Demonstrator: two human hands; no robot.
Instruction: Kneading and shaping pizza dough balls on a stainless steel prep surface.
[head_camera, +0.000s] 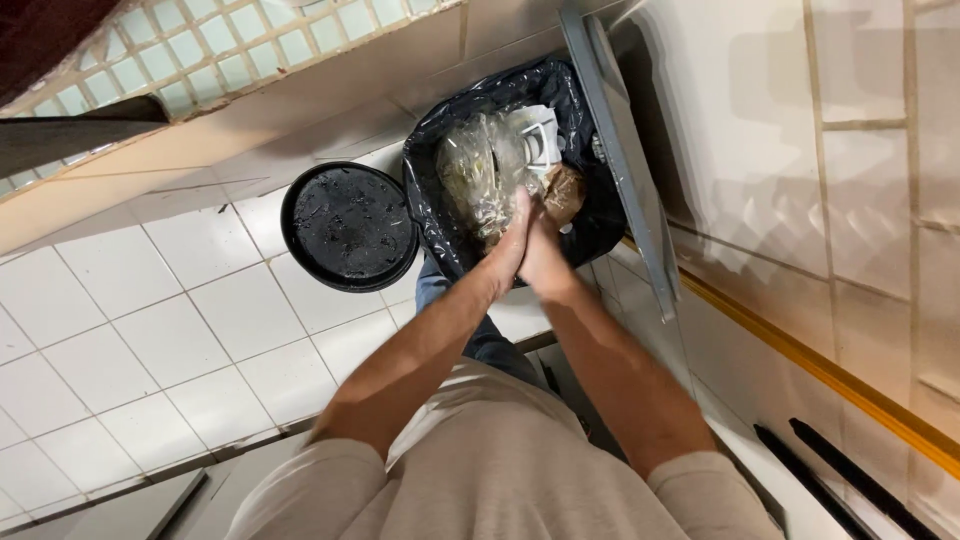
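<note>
Pressing together palm to palm, flat and holding nothing, the left hand (512, 240) and right hand (541, 250) hover over a glossy black-lined bin (432, 215) of crinkled clear plastic (478, 170), beside its round lid (349, 226).

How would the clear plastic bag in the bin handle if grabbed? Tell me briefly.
The clear plastic bag looks crinkled and bulging, so it would probably flop and sag rather than hold its shape. Its glossy film may be slippery. It sits in the black-lined bin beside crumpled paper, just beyond the left hand and right hand, which are pressed together, so it seems unlikely to roll.
</note>
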